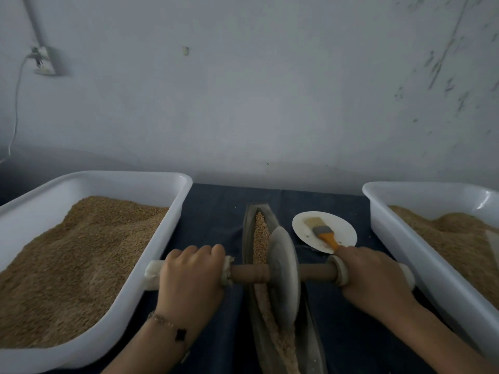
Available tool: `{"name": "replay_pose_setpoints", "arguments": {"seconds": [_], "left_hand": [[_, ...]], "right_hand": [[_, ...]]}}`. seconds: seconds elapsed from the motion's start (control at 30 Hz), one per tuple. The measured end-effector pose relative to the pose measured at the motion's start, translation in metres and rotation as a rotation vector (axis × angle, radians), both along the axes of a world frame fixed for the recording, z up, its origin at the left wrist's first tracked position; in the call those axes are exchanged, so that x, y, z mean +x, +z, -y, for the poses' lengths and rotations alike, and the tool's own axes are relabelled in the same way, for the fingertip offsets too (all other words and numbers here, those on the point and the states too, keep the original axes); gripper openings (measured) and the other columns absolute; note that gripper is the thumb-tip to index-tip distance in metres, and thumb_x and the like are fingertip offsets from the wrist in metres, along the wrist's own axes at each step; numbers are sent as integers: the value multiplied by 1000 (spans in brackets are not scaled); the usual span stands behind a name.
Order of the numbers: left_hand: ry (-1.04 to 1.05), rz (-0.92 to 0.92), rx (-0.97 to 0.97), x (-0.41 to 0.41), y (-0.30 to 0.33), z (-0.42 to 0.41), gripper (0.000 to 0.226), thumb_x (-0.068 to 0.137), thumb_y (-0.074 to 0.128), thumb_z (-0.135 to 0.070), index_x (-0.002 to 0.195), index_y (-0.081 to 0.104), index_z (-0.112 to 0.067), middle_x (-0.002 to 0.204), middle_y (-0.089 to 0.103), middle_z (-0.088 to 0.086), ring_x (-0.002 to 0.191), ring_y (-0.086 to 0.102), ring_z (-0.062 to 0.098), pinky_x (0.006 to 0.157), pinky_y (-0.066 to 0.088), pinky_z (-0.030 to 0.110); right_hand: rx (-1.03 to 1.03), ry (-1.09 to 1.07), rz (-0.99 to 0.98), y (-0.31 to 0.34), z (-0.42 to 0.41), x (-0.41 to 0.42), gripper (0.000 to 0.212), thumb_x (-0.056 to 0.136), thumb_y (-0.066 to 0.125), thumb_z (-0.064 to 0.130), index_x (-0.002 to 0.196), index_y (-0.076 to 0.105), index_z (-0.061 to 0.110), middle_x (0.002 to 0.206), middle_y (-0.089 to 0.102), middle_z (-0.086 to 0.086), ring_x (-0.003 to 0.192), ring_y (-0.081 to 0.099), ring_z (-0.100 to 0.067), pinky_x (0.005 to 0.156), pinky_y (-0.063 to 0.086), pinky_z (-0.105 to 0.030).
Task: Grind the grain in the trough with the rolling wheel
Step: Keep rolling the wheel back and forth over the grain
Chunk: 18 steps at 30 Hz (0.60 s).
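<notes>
Because it looks like solid stone, the wheel [283, 276] standing in the trough [249, 228] on the grain [261, 238] likely rolls heavy; left hand [191, 276] and right hand [374, 276] each grip an axle [249, 273] end.

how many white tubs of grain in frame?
2. One white tub on the left beside the left hand, one white tub on the right beside the right hand, partly cut off by the frame edge. Both hold grain. Any others would be out of view.
</notes>
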<state>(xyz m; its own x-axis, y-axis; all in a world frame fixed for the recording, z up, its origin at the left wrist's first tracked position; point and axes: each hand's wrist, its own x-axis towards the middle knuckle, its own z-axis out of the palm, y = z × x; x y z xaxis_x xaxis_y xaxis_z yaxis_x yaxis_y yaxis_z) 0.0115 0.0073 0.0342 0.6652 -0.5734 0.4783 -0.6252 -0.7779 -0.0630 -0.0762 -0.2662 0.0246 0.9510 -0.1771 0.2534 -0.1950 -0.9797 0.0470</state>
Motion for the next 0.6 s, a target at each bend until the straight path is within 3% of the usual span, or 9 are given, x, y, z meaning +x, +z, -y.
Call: {"name": "replay_pose_setpoints", "arguments": {"seconds": [0.1,0.17,0.27,0.43,0.5,0.6], "left_hand": [[119,-4,68,28,2,20,29,71,72,-32,72,44,-24,65,49,-10,59,44,11,61,32,26],[191,-24,81,47,3,29,20,85,54,-36,79,37,-26,77,48,-11,69,39,10,67,29,25],[195,-41,78,70,9,42,21,86,54,-38,78,38,-26,73,46,-10,69,40,11,68,31,27],[185,52,118,89,19,53,23,84,54,-38,74,39,-25,69,47,-8,64,40,13,65,30,28],[197,31,100,87,14,49,23,86,54,-38,74,38,-25,68,45,-9,64,41,12,66,31,27],[203,-27,62,69,3,36,22,88,52,-39,78,38,-26,74,45,-11,68,43,10,67,34,25]], "right_hand": [[55,11,-4,1,6,33,23,76,62,30,94,49,35,90,61,11,83,60,-14,66,44,-29],[51,76,-13,2,1,56,19,75,61,31,84,44,34,83,57,10,79,58,-16,57,35,-30],[90,149,8,2,-4,86,24,75,58,29,69,35,34,65,45,11,65,48,-15,50,24,-27],[156,141,109,-3,3,105,11,74,61,26,76,50,24,67,55,7,65,55,-18,55,41,-33],[97,154,196,-7,-2,102,13,74,62,24,74,50,22,66,53,7,63,54,-19,51,34,-31],[-100,163,298,-7,-13,85,21,65,75,19,75,56,18,70,60,0,64,57,-22,55,41,-33]]}}
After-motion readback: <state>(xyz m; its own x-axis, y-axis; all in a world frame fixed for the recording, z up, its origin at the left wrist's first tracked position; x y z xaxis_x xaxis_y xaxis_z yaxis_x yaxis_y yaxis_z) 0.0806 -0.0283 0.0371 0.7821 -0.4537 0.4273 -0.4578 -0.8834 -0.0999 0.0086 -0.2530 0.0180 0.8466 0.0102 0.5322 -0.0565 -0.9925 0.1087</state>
